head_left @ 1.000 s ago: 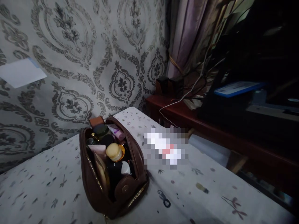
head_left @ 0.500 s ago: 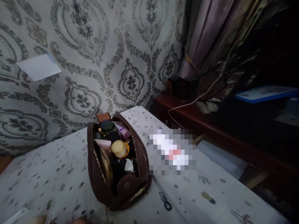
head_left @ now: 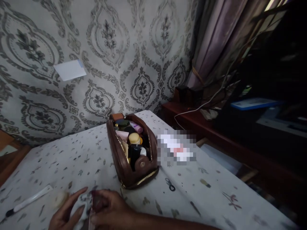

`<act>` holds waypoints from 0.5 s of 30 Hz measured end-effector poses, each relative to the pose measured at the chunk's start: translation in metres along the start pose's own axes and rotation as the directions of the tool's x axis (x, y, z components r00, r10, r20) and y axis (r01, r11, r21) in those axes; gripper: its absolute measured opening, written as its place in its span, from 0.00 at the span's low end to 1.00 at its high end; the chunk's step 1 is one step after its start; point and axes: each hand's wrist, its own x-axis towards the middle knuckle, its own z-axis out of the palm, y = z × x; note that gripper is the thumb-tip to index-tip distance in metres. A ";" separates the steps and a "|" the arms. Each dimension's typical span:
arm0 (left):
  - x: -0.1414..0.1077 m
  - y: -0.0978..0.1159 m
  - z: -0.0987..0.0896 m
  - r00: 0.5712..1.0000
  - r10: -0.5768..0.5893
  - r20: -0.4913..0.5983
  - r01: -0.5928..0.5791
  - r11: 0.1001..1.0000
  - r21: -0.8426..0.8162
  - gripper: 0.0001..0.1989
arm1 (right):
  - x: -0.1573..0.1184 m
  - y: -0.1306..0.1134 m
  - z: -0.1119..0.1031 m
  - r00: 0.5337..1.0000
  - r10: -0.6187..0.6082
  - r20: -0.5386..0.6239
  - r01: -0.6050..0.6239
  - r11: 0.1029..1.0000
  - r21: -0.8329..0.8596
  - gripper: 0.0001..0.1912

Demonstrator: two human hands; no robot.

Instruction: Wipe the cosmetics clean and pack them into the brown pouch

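At the bottom of the head view, my left hand (head_left: 63, 212) is curled around a small whitish-grey object (head_left: 82, 204) with darker markings; its kind is unclear. My right hand (head_left: 112, 207) meets it from the right with bent fingers closed. Something dark and reddish shows at those fingertips, too blurred to name. Beyond the hands, a brown zippered toiletry bag (head_left: 120, 169) stands open on the table. Inside are a jar with a cream lid (head_left: 134, 138), a pink-and-purple tube (head_left: 136, 127), a black container (head_left: 135, 151) and several other cosmetics.
A white stick-like item with a dark tip (head_left: 28, 200) and a blurred pale round thing (head_left: 59, 198) lie left of my hands. Right of the bag is a pixelated item (head_left: 177, 147) on the patterned tablecloth (head_left: 83, 156). A red-brown desk (head_left: 192, 111) with a white cable stands beyond.
Both hands have come up into view at the bottom, holding the whitish object. The camera has turned left and down, so the bag appears farther right and smaller.
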 end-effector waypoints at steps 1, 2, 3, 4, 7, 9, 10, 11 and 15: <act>0.001 0.002 0.001 1.000 0.031 -0.005 -0.031 1.000 0.000 0.32 | -0.003 -0.004 0.003 1.000 -0.019 0.014 0.018 0.999 0.039 0.45; 0.001 0.005 0.003 0.998 0.066 -0.017 -0.066 0.998 -0.001 0.31 | -0.006 -0.006 0.006 0.999 -0.036 0.017 0.035 0.997 0.071 0.44; 0.001 0.007 0.004 0.994 0.103 -0.030 -0.103 0.995 -0.002 0.30 | -0.009 -0.007 0.009 0.999 -0.051 0.012 0.050 0.995 0.087 0.42; 0.000 0.010 0.006 0.990 0.135 -0.037 -0.135 0.991 0.000 0.30 | -0.011 -0.007 0.011 0.998 -0.067 -0.001 0.067 0.994 0.088 0.41; -0.003 0.014 0.010 0.975 0.219 -0.040 -0.218 0.976 0.020 0.28 | -0.015 -0.002 0.015 0.991 -0.110 -0.075 0.115 0.990 0.079 0.41; -0.005 0.015 0.011 0.965 0.262 -0.030 -0.261 0.965 0.029 0.27 | -0.016 0.003 0.015 0.979 -0.143 -0.144 0.157 0.983 0.090 0.47; -0.005 0.016 0.011 0.959 0.281 -0.021 -0.281 0.959 0.030 0.27 | -0.016 0.006 0.014 0.970 -0.163 -0.181 0.182 0.979 0.095 0.49; -0.006 0.017 0.011 0.954 0.301 -0.008 -0.300 0.953 0.029 0.26 | -0.015 0.008 0.013 0.960 -0.183 -0.210 0.206 0.974 0.093 0.51; -0.012 0.025 0.010 0.915 0.392 0.094 -0.393 0.919 -0.002 0.20 | -0.014 0.008 0.009 0.940 -0.259 -0.223 0.275 0.960 0.044 0.44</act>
